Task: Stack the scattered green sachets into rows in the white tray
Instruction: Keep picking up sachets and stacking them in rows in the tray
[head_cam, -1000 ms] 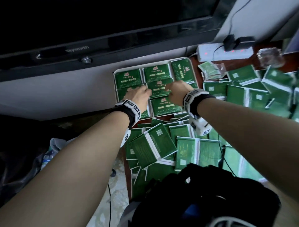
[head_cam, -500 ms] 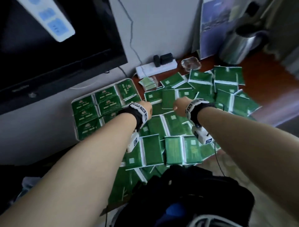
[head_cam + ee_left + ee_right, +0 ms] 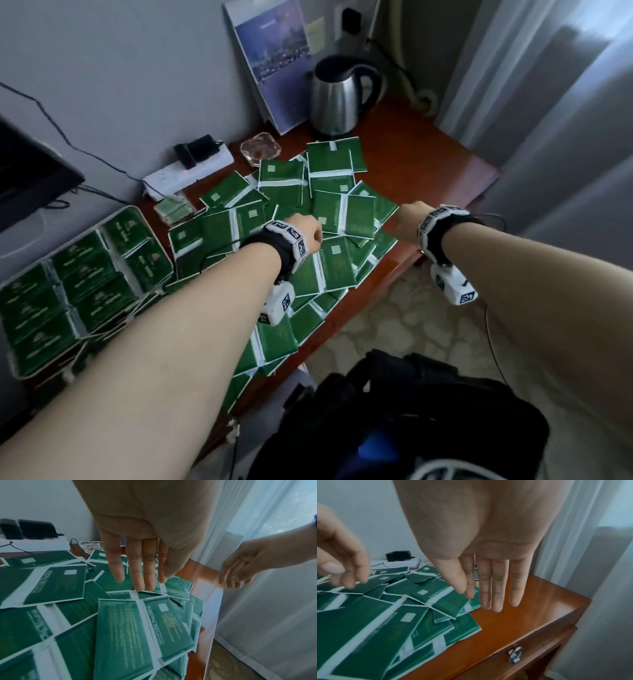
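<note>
While both my hands, left hand (image 3: 305,229) and right hand (image 3: 406,221), hover flat-fingered and empty, sachets (image 3: 337,270) overhanging the worktop (image 3: 428,161) edge (lower centre) could slide off if nudged.

A steel kettle (image 3: 337,99) and glass ashtray (image 3: 260,148) sit near the wooden desk's (image 3: 428,154) back edge, beside a power strip (image 3: 190,170).

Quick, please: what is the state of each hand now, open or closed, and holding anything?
Left hand: open, fingers straight, holding nothing, above the scattered flat green sachets.
Right hand: open, fingers straight, holding nothing, above the pile's edge.
</note>
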Available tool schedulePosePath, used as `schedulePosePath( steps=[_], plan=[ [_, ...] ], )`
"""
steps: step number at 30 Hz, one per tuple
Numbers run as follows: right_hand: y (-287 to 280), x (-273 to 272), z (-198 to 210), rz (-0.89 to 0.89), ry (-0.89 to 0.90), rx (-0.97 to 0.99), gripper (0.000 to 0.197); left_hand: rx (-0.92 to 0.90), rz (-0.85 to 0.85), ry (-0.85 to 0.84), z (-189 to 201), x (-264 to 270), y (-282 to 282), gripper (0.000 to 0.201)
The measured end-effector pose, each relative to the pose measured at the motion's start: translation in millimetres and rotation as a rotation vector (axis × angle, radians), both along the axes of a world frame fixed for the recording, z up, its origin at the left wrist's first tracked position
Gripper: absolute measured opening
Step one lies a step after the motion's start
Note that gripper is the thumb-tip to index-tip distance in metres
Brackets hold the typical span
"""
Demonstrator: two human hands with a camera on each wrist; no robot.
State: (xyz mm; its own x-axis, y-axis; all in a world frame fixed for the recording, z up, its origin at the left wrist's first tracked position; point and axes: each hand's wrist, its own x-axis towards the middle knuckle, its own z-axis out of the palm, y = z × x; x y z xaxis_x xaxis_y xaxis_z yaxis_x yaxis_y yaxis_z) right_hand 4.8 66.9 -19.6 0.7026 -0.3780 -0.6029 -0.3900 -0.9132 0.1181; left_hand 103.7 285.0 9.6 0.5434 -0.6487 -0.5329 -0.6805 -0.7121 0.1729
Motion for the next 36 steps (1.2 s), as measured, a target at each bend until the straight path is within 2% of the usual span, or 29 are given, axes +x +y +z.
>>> schedulePosePath(
  steps=[2,7,13,15,17,21,26,32,36],
  plan=[
    [-2,-12,12,0.018,-0.001,-0.013,0.029,0.034,-0.012,0.003,-6,1,-13,0.018],
    [-24,-1,-7,0.042,0.055,0.014,0.025,0.058,0.042,0.028,-24,26,-39,0.019],
    [-60,55,-33,0.044,0.028,0.099,0.025,-0.018,0.099,0.056,-50,61,-88,0.017],
    [-72,78,-34,0.077,0.05,0.104,0.028,-0.05,0.086,0.047,-53,64,-107,0.016],
    [-82,99,-36,0.104,0.049,0.121,0.031,-0.052,0.002,0.045,-57,63,-122,0.018],
    [-100,139,-45,0.136,-0.033,0.125,0.028,-0.015,-0.21,0.048,-69,64,-148,0.046],
    [-99,177,-61,0.136,-0.17,0.154,0.023,0.012,-0.25,0.039,-87,69,-164,0.073],
    [-93,215,-76,0.186,-0.288,0.266,0.027,0.031,-0.211,0.033,-107,73,-169,0.077],
    [-85,230,-81,0.276,-0.307,0.313,0.046,0.051,-0.139,0.06,-110,78,-173,0.076]
  ],
)
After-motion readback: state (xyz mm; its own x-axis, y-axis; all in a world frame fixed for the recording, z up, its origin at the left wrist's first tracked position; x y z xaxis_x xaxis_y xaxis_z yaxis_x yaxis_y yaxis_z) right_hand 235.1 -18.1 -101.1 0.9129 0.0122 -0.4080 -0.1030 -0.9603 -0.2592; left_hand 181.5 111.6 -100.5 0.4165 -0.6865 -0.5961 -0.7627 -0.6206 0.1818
